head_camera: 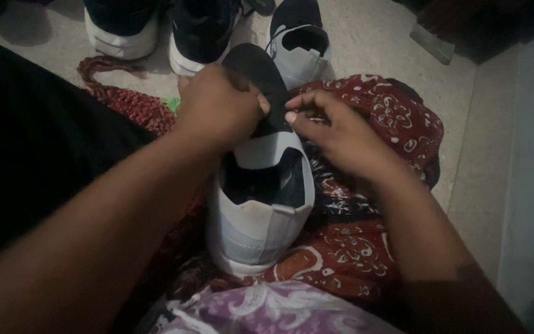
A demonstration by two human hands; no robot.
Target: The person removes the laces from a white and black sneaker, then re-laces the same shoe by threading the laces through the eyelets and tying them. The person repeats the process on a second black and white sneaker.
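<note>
The person is feeding a black insole into a white shoe lying on the red patterned cloth across the lap. The left hand and right hand are both pinching the insole; seating it will likely need pressing its heel end down inside.
</note>
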